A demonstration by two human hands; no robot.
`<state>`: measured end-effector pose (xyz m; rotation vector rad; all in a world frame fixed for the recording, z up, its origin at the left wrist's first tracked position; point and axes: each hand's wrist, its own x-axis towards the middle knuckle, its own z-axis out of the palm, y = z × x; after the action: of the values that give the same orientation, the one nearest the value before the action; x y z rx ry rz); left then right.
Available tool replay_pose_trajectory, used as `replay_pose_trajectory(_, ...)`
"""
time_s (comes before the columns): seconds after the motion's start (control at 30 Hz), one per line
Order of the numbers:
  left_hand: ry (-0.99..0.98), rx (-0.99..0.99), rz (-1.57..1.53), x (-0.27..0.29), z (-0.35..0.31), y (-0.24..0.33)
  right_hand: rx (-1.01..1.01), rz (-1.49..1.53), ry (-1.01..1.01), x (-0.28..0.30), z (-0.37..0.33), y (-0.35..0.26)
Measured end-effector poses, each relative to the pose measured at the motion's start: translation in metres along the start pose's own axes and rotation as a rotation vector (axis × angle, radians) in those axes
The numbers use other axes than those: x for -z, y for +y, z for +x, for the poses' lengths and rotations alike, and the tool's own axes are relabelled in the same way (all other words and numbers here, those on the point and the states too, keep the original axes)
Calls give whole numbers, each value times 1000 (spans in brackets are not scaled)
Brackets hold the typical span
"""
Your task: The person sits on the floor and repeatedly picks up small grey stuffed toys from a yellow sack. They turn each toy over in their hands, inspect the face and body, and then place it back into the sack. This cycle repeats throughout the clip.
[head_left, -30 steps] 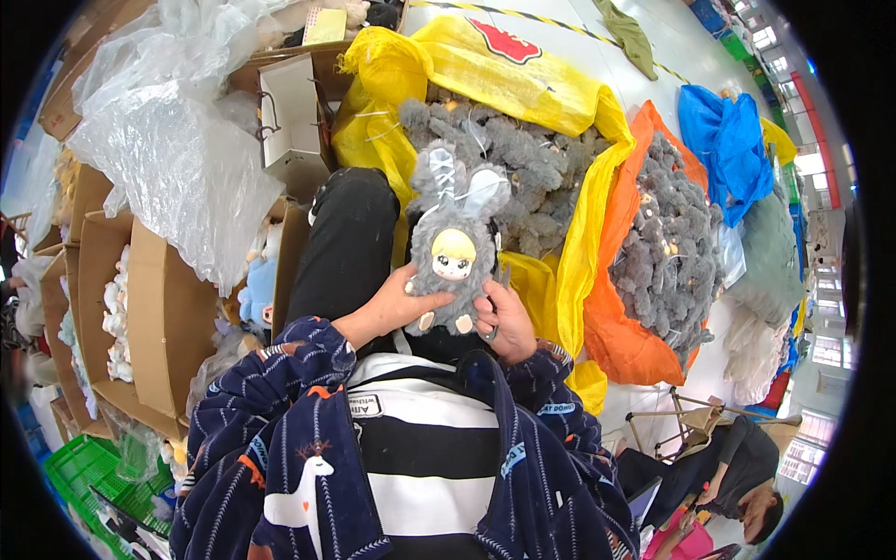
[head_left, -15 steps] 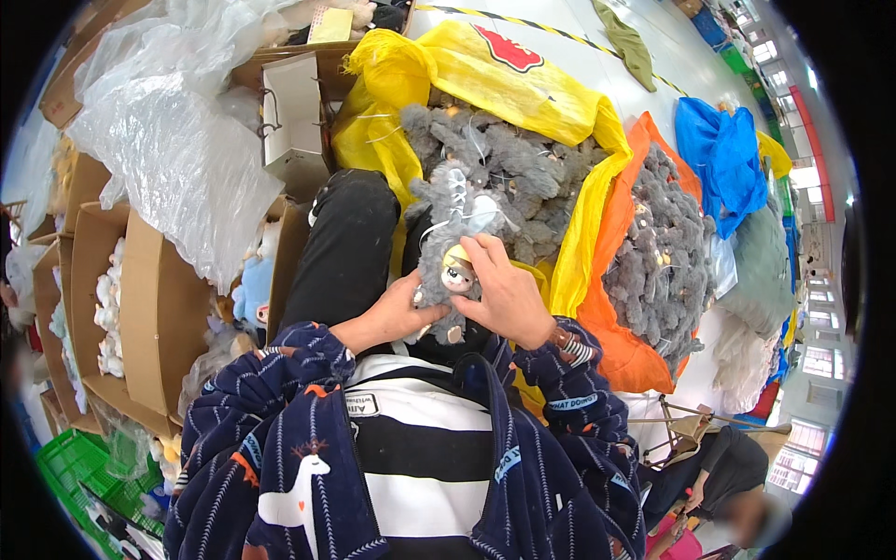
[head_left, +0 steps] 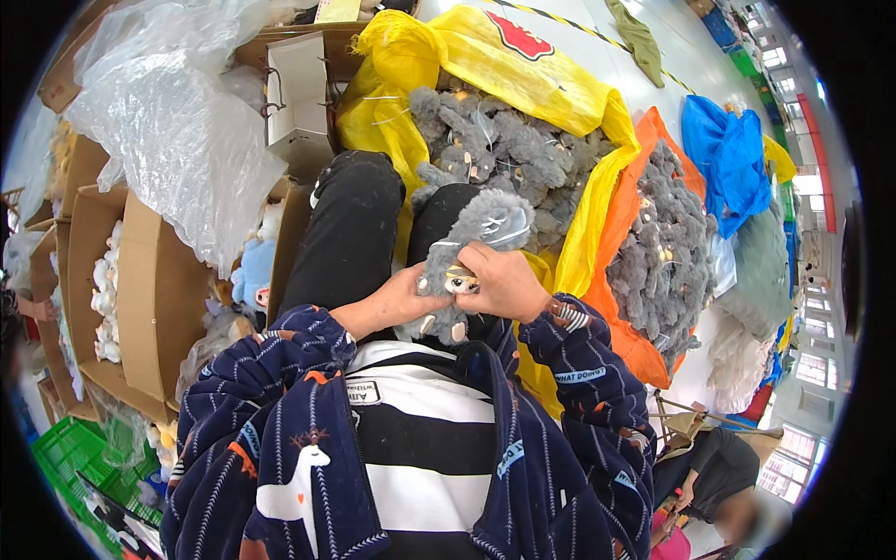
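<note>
Both hands hold one grey plush doll [head_left: 499, 217] above my lap, its fur dark and fluffy and its small doll face turned up between my hands. My left hand [head_left: 392, 301] grips the doll's side, with the thumb beside the face. My right hand [head_left: 509, 285] is closed at the face and the fur above it, fingers bent inward. White string or thread runs across the furry head part. Just beyond my knees, a yellow woven sack [head_left: 523, 70] lies open, filled with similar grey plush pieces [head_left: 504, 145].
Right of the yellow sack stands an orange sack [head_left: 616, 266] heaped with grey plush [head_left: 658, 261]. A blue bag [head_left: 719, 154] is behind it. Left are cardboard boxes [head_left: 168, 308], clear plastic sheeting [head_left: 177, 140] and a green crate [head_left: 75, 457]. Another person [head_left: 714, 471] sits at lower right.
The furry head part of the doll has swung up and right, spreading out over my right hand. My right fingers have moved from resting on the face to a tighter, bent grip.
</note>
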<state>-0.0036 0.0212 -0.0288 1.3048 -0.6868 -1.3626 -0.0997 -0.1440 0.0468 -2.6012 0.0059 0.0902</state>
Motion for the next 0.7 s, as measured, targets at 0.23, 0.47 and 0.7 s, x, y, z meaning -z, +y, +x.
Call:
replay_pose_trajectory(0.23, 62, 136, -295, -1, 0, 15, -112, 177, 318, 10, -8, -3)
replay_pose_trajectory(0.47, 135, 22, -442, 2, 3, 22, -424, 441, 547, -6, -40, -18)
replay_pose_trajectory(0.7, 143, -41, -354, 2, 0, 23, -307, 360, 628, -29, -31, -21)
